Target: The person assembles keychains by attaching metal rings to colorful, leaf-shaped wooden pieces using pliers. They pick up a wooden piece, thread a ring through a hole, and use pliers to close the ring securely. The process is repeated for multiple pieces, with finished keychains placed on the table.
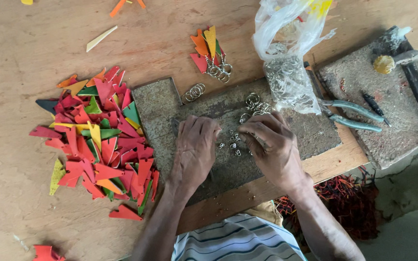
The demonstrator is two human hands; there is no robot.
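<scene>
My left hand [195, 147] rests knuckles-up on a dark worn mat [160, 104], fingers curled. My right hand [272, 145] lies beside it, fingertips pinched over several small metal rings [233, 145] scattered between the two hands. Whether either hand grips a ring is hidden by the fingers. A cluster of larger key rings [253, 102] lies just beyond my right hand, and a small stack of rings [194, 92] sits at the mat's far edge.
A heap of red, green, yellow and orange leather cut-outs [100, 140] lies left. Finished tags on rings [211, 53] sit behind. A clear plastic bag of rings [286, 58], pliers [354, 116] and a hammer [407, 58] are on the right. Red scraps [349, 198] lie below the table edge.
</scene>
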